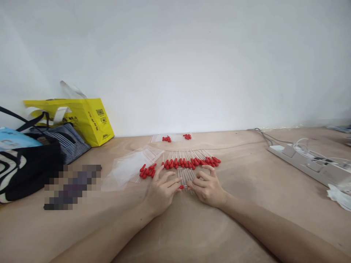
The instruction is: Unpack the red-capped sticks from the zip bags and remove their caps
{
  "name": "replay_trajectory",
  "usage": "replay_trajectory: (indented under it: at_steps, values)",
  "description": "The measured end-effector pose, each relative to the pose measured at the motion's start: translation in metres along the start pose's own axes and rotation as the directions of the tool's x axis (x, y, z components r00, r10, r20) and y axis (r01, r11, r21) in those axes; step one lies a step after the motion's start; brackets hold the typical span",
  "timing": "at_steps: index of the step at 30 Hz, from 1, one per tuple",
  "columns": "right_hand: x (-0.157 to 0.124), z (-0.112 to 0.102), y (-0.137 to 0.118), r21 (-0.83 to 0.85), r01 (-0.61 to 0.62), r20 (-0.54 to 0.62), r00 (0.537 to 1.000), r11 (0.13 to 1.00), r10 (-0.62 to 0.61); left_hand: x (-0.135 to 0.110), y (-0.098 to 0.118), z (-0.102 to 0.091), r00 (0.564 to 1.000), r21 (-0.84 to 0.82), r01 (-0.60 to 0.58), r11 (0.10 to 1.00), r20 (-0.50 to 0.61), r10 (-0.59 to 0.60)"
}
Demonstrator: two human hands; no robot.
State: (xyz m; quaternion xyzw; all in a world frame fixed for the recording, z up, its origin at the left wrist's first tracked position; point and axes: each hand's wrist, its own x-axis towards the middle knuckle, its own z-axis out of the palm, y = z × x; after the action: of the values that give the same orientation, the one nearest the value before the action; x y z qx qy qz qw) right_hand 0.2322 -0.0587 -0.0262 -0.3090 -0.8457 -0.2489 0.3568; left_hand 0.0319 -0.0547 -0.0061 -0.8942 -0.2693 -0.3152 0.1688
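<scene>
Between the fingertips of my left hand (pixel 163 188) is a small red rubber bulb (pixel 181 187), its tip pointing right. My right hand (pixel 207 186) pinches a thin clear dropper tube (pixel 185 186), whose end meets the bulb; how far it sits inside I cannot tell. Under and between my hands lie several bare clear tubes (pixel 187 175). Just beyond them is a row of droppers with red bulbs (pixel 189 162), bulbs towards me and tubes pointing away. Loose red bulbs (pixel 147 171) are heaped left of my left hand.
Clear plastic bags (pixel 124 168) lie on the wooden table (pixel 208 233) at left. Further back, another clear bag (pixel 177 137) has red bulbs on it. A yellow bag (pixel 93 124), a striped pouch (pixel 71 140) and a blurred-out dark object (pixel 74 188) are left; a power strip (pixel 307 162) is right.
</scene>
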Motion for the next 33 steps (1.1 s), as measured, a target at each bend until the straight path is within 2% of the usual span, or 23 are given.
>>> replay_trajectory:
  at_steps: [6,9,11,14,17,20,24,27,29,33]
  values:
    - [0.002,-0.001,-0.001,-0.010,0.018,-0.051,0.999,1.000,-0.018,-0.002,0.001,0.001,1.000,-0.020,0.005,1.000,-0.008,-0.005]
    - [0.000,-0.002,0.003,-0.019,0.013,-0.032,0.999,1.000,-0.013,-0.005,-0.002,0.001,0.999,-0.033,0.028,0.999,-0.028,-0.029]
    - [-0.002,-0.002,0.007,-0.014,-0.033,-0.004,0.999,0.999,0.032,-0.007,-0.005,0.001,0.997,-0.047,0.077,0.996,-0.022,-0.078]
    - [-0.009,-0.003,0.015,0.019,-0.175,0.090,0.981,0.984,0.173,-0.009,-0.015,-0.002,0.975,-0.113,0.221,0.969,-0.012,-0.224]
    - [-0.015,-0.003,0.019,0.022,-0.334,0.211,0.923,0.942,0.322,-0.011,-0.034,-0.006,0.917,-0.134,0.390,0.911,-0.027,-0.397]
    - [-0.020,0.000,0.021,0.028,-0.433,0.249,0.876,0.901,0.414,-0.016,-0.060,-0.013,0.845,-0.081,0.526,0.847,-0.065,-0.531]
    - [-0.023,0.006,0.021,0.083,-0.488,0.229,0.858,0.869,0.460,-0.023,-0.087,-0.022,0.735,-0.060,0.676,0.734,-0.010,-0.678]
    - [-0.021,0.010,0.019,0.140,-0.490,0.221,0.863,0.861,0.455,-0.022,-0.091,-0.023,0.673,-0.062,0.739,0.670,0.065,-0.737]
    - [-0.019,0.010,0.017,0.193,-0.479,0.222,0.872,0.857,0.437,-0.018,-0.087,-0.020,0.677,-0.009,0.735,0.678,0.079,-0.732]
    - [-0.013,0.007,0.010,0.251,-0.472,0.231,0.877,0.845,0.421,-0.010,-0.077,-0.013,0.760,0.149,0.629,0.763,0.089,-0.644]
